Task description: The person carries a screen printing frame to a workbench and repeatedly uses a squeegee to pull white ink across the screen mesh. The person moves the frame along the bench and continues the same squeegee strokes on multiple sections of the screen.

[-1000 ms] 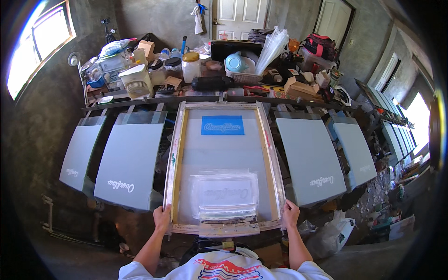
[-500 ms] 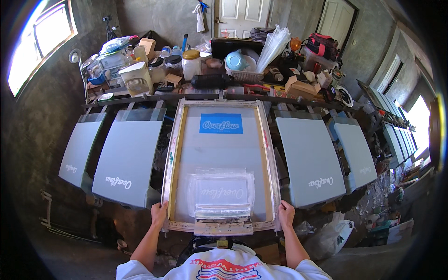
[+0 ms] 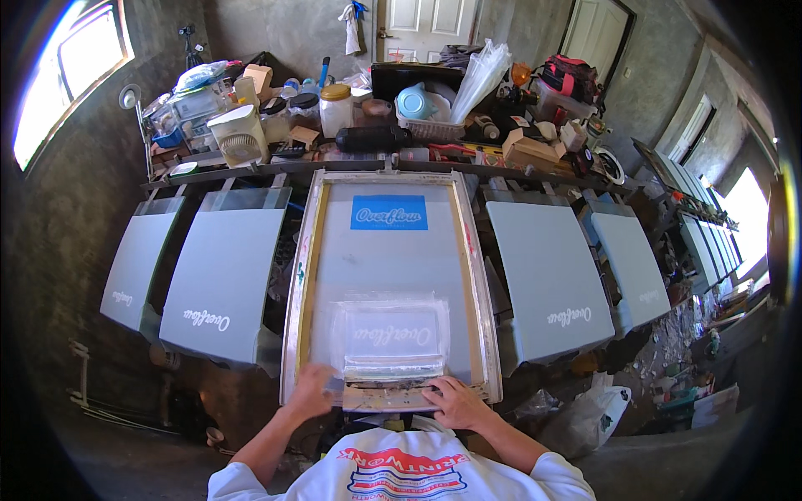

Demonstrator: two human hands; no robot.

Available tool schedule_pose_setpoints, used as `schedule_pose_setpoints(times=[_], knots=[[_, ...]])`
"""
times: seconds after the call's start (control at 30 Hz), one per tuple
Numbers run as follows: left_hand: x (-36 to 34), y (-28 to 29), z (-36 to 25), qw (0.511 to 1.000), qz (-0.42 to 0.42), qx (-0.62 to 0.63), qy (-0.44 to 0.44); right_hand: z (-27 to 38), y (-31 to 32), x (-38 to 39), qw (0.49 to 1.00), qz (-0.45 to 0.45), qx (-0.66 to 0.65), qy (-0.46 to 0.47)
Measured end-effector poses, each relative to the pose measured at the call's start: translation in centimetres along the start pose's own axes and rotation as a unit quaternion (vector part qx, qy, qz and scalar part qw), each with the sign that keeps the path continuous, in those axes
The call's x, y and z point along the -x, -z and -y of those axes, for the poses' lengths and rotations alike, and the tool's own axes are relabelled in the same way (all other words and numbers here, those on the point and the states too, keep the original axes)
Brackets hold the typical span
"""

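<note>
A screen printing frame [image 3: 302, 275] with whitish mesh lies in front of me, over a platen. White script lettering shows faintly in a taped rectangle on the mesh, and a blue rectangle with lettering sits farther up. At the frame's near edge rests a squeegee [image 3: 388, 397] with a worn, stained wooden handle; whitish ink lies just beyond it. My right hand [image 3: 455, 402] has its fingers curled over the squeegee's right end. My left hand [image 3: 309, 392], smeared by motion, is above the frame's near left corner, apart from the squeegee; its fingers are unclear.
Light blue fabric pieces with white lettering cover platens on the left [image 3: 221, 275] and right [image 3: 551, 275]. Behind stands a cluttered table with jars [image 3: 337, 113], a basket [image 3: 434, 129] and a small fan [image 3: 240, 138]. A plastic bag [image 3: 597, 413] lies low on the right.
Both hands have let go of the frame's sides and moved inward. The right one has reached the squeegee; the left is over the frame's near corner. The view has shifted slightly.
</note>
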State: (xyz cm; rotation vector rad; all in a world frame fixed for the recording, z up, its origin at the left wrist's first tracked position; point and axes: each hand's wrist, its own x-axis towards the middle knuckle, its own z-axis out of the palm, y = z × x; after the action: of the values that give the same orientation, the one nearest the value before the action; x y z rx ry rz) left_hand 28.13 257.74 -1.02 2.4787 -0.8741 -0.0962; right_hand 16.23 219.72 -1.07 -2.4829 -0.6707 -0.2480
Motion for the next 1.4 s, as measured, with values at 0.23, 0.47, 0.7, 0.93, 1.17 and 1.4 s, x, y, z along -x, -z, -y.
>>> schedule_pose_setpoints(times=[0.23, 0.47, 0.7, 0.93, 1.17, 1.4], knots=[[-1.0, -0.4, -5.8, 0.991, 0.021, -0.085, -0.106, -0.3, -2.8, -1.4, 0.990, -0.106, 0.081, -0.046], [-7.5, -3.0, -1.7, 0.990, -0.063, -0.086, -0.096, -5.8, -4.4, -6.5, 0.976, -0.192, 0.076, -0.072], [-16.2, -0.7, 0.5, 0.983, -0.148, -0.066, -0.083, -10.3, -0.5, -13.7, 0.982, -0.116, 0.027, -0.145], [-14.4, -1.4, -0.3, 0.979, -0.166, -0.091, -0.072, -9.1, -0.2, -13.3, 0.981, -0.035, 0.009, -0.192], [-12.0, -2.0, -1.0, 0.982, -0.151, -0.077, -0.086, -8.5, -0.4, -10.5, 0.988, -0.045, 0.000, -0.148], [-14.5, -2.1, 0.5, 0.965, -0.206, -0.096, -0.131, -10.3, -1.7, -12.7, 0.987, -0.083, 0.024, -0.137]])
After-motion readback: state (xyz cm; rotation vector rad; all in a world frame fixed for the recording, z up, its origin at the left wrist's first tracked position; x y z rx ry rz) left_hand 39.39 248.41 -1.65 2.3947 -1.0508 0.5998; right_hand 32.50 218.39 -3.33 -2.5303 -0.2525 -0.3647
